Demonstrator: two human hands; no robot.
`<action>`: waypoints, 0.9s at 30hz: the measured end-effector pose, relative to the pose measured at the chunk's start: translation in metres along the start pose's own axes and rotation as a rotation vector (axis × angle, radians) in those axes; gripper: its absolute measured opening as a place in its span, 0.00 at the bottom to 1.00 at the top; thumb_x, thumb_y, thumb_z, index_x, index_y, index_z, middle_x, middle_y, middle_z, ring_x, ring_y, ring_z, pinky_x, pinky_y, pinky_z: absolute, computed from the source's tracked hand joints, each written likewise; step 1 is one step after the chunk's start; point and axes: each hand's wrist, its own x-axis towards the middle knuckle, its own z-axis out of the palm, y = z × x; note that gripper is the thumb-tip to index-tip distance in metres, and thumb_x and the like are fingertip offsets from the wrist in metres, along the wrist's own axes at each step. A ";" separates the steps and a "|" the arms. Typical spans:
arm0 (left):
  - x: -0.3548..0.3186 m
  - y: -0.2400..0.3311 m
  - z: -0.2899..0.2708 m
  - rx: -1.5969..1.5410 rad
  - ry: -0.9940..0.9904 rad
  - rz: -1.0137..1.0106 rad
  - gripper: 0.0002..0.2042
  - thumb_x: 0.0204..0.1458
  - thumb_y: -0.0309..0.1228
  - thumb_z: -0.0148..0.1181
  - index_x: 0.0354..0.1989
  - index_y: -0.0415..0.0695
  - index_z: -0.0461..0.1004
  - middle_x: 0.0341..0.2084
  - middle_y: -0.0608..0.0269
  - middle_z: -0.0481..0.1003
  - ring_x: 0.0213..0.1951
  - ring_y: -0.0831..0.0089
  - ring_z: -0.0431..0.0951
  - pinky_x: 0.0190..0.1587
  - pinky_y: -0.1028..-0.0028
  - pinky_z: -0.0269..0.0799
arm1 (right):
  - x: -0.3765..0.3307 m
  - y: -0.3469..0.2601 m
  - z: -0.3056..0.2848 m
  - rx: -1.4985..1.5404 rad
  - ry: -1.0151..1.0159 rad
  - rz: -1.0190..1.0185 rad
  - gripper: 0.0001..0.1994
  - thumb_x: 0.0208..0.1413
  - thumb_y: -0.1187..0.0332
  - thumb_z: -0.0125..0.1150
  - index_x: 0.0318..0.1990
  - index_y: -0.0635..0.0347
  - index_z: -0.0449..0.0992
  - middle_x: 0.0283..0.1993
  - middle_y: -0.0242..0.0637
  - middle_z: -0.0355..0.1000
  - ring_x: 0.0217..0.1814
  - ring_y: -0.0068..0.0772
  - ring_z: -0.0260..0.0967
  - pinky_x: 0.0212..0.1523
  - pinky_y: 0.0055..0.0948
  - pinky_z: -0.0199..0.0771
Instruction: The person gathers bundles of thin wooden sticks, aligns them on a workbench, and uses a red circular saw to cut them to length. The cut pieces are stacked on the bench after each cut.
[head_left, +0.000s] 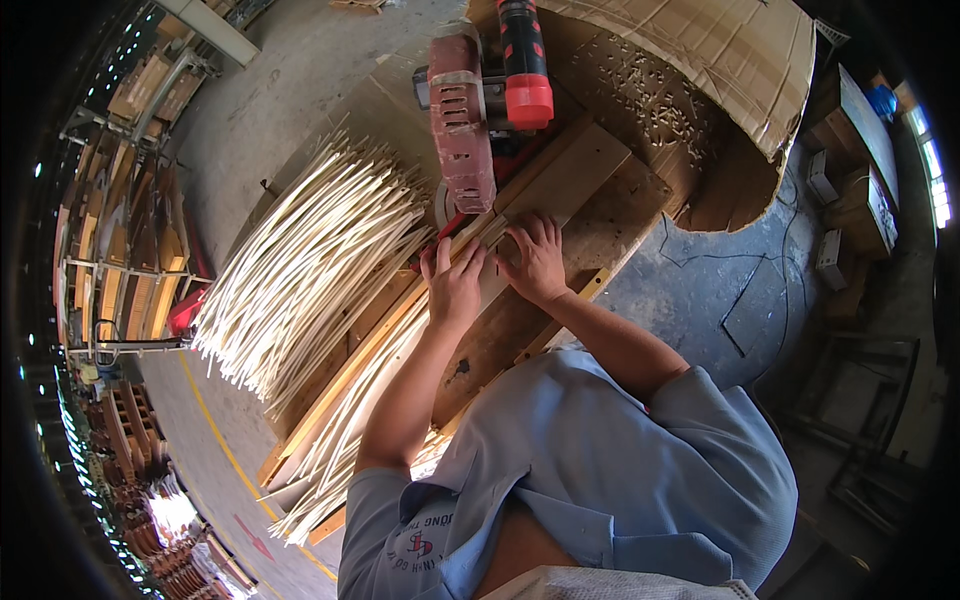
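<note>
Thin pale wooden rods [365, 375] run along a wooden fence on the saw bench, passing under my left hand [455, 287]. My left fingers are bent over these rods beside the saw. To its right, my right hand [537, 262] has its fingers apart and lies against the fence and board; I see nothing held in it. Just beyond both hands stands a cutting saw with a worn reddish blade guard [463, 125] and a black-and-red motor housing [527, 70]. The blade is mostly hidden by the guard.
A large heap of loose rods [315, 260] lies left of the fence. Behind the saw, a cardboard sheet [700, 60] curves around scattered short offcuts [655, 100]. Racks of wood [125, 240] stand far left. Cables [785, 270] trail over the floor at right.
</note>
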 end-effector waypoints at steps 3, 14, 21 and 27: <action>0.001 0.001 -0.001 0.006 -0.005 -0.004 0.19 0.59 0.26 0.59 0.59 0.48 0.81 0.64 0.69 0.78 0.69 0.45 0.65 0.70 0.36 0.55 | 0.000 0.001 0.000 0.012 -0.002 0.012 0.31 0.47 0.57 0.77 0.59 0.59 0.75 0.67 0.50 0.66 0.74 0.62 0.57 0.77 0.60 0.52; 0.001 0.003 -0.001 0.003 0.020 -0.023 0.18 0.57 0.25 0.61 0.57 0.50 0.82 0.62 0.73 0.79 0.68 0.46 0.66 0.70 0.37 0.57 | -0.001 0.001 0.001 -0.072 -0.058 0.025 0.34 0.49 0.53 0.76 0.63 0.59 0.76 0.71 0.50 0.64 0.77 0.61 0.54 0.79 0.61 0.49; 0.001 0.003 0.000 0.006 0.024 -0.021 0.19 0.57 0.25 0.62 0.57 0.50 0.82 0.63 0.73 0.79 0.68 0.46 0.66 0.70 0.37 0.56 | -0.001 0.002 0.001 -0.063 -0.054 0.027 0.35 0.48 0.53 0.76 0.63 0.58 0.76 0.72 0.50 0.64 0.77 0.62 0.54 0.79 0.61 0.49; 0.001 0.002 0.001 0.014 0.026 -0.006 0.19 0.57 0.26 0.61 0.58 0.49 0.82 0.62 0.72 0.79 0.67 0.46 0.67 0.69 0.38 0.56 | 0.003 0.000 0.001 -0.046 -0.062 0.046 0.36 0.48 0.53 0.76 0.65 0.58 0.75 0.72 0.50 0.63 0.77 0.62 0.54 0.79 0.60 0.50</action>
